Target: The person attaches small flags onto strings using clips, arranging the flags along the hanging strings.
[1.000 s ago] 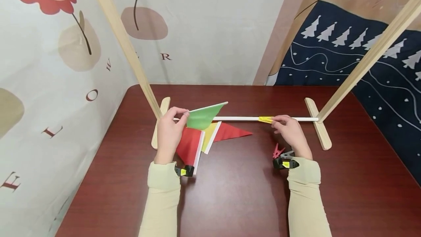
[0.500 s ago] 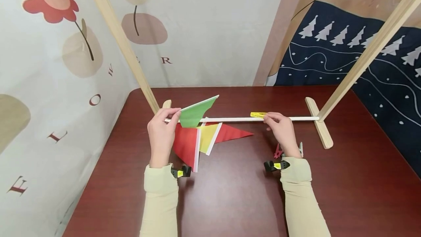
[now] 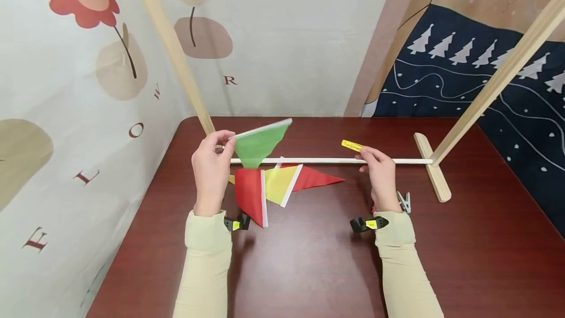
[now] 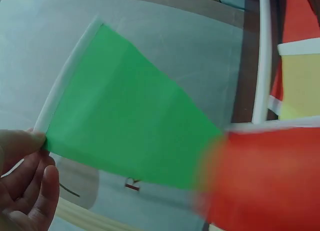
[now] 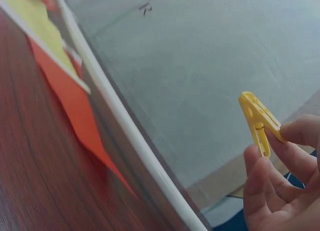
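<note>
One grey clip and one mostly hidden red clip lie near right; at left, at least three loose pennants overlap. Farther, the left hand pinches one green pennant, the right hand one yellow clip; fastening them looks undone, nothing clipped along the one white rod.

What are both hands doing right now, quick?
Left hand: holding the green flag by a corner of its white edge.
Right hand: holding the yellow clip between thumb and fingers.
</note>
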Tool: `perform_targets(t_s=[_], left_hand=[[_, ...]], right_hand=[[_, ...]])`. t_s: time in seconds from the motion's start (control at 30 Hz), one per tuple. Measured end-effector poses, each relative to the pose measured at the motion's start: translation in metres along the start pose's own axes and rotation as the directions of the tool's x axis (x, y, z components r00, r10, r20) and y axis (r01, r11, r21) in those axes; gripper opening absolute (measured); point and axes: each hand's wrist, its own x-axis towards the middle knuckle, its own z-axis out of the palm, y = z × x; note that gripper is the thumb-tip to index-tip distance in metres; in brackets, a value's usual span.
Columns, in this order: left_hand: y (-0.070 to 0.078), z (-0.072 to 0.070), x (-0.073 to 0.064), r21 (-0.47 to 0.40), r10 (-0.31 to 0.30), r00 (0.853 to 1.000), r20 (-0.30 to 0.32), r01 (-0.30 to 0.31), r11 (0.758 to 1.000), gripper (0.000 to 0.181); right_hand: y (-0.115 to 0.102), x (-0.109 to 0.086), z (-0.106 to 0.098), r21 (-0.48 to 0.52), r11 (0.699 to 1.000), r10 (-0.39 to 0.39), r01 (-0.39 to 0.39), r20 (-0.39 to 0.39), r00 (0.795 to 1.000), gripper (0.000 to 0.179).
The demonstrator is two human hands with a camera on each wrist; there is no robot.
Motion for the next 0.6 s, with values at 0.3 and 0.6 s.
perform_targets(t_s=[0.3, 0.6], left_hand=[[0.01, -0.012, 0.019, 0.007, 0.083, 0.995, -0.05, -0.083, 0.997, 0.014], [0.018, -0.021, 0.033, 0.008, 0.065, 0.997, -0.052, -0.065, 0.998, 0.014]], right_hand=[[-0.011, -0.009, 0.012, 0.171, 0.984, 0.037, -0.047, 0.06, 0.998, 0.028], [-0.033, -0.018, 0.026, 0.251, 0.968, -0.031, -0.001, 0.125, 0.992, 0.029]])
